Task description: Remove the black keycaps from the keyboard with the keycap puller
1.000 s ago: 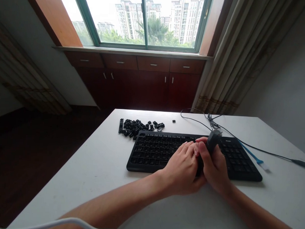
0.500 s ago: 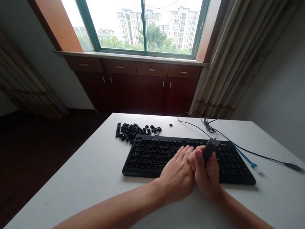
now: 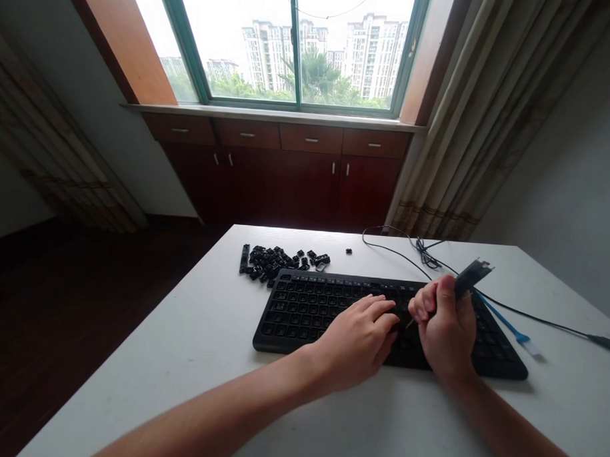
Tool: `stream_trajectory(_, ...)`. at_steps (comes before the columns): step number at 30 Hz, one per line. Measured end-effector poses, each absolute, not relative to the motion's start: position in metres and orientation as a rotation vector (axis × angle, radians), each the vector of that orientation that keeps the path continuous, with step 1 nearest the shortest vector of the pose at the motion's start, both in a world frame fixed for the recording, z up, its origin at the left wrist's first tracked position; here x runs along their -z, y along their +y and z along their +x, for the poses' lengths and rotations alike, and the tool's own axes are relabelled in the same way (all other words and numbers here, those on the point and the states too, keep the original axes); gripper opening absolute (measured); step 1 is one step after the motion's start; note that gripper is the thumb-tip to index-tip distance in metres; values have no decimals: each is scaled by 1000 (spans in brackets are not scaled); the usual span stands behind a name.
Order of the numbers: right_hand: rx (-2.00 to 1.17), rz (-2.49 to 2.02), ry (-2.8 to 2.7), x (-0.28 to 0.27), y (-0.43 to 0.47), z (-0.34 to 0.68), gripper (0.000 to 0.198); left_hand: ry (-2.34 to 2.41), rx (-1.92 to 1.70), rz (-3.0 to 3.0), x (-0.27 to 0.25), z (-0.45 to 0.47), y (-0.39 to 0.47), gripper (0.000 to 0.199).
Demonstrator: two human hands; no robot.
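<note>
Across the middle of the white surface (image 3: 170, 357) lies the black keyboard (image 3: 302, 308), with both hands over its right half. Half a second ago the hands were pressed together; now a gap has opened between them. The right hand (image 3: 446, 330) is clenched around a dark tool (image 3: 472, 276), which leans further to the right than before, its pronged upper end pointing up and away. The left hand (image 3: 359, 334) rests loosely bent over the keys; whether its fingertips pinch anything cannot be told. The parting probably leaves the tool free of the left hand, which seems to steady the keyboard. Loose keycaps (image 3: 271, 260) lie heaped behind the keyboard's left end, and a blue brush (image 3: 506, 325) beside its right.
</note>
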State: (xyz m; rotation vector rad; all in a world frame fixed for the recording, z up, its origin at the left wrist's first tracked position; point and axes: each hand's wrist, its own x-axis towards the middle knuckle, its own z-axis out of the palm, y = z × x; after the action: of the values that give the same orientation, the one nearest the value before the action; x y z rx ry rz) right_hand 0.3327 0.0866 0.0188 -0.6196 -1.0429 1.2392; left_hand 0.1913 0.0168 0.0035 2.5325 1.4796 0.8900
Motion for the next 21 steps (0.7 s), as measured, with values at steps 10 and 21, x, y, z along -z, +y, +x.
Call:
stream_trajectory(10,-1337,-676,-1046,-15,89,333,21,1552,-941,2521,-36,154,30,27)
stream_trajectory(21,-1359,-696,-1126,-9,89,335,19,2336,-847,2133,-28,19,68,23)
